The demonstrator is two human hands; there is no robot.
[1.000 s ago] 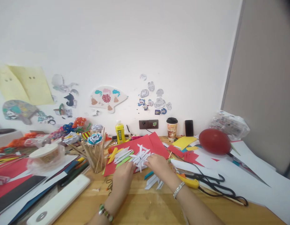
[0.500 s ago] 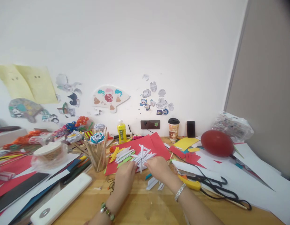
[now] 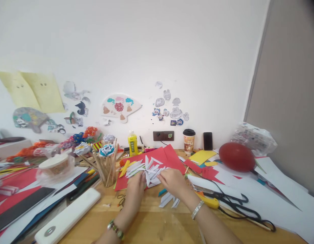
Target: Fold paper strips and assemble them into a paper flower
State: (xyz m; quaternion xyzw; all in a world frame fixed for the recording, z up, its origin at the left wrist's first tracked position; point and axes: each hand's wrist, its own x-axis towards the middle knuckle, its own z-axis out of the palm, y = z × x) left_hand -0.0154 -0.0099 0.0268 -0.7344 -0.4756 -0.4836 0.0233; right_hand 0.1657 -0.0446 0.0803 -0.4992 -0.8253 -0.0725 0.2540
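A white folded-paper star (image 3: 146, 171) with several pointed arms is raised over the near edge of the red paper (image 3: 172, 157). My left hand (image 3: 136, 184) has its fingers closed on the star's lower left side. At the star's right, my right hand (image 3: 172, 181) is closed in a pinch near a paper tip; what lies between its fingertips is too small to make out. Folded white strips (image 3: 133, 168) and yellow strips (image 3: 124, 168) lie behind and left of the star. More folded pieces (image 3: 167, 200) rest on the wood below my right hand.
Wooden sticks in a jar (image 3: 106, 171) stand left, near a yellow bottle (image 3: 132, 144). A white power bank (image 3: 67, 215) lies front left. A lidded cup (image 3: 189, 141), a red balloon (image 3: 236, 157) and a yellow-handled tool (image 3: 209, 201) with black cords are at the right.
The white star has turned and moved slightly left, along with my left hand. My right hand has shifted slightly relative to it. The whole view has shifted a little.
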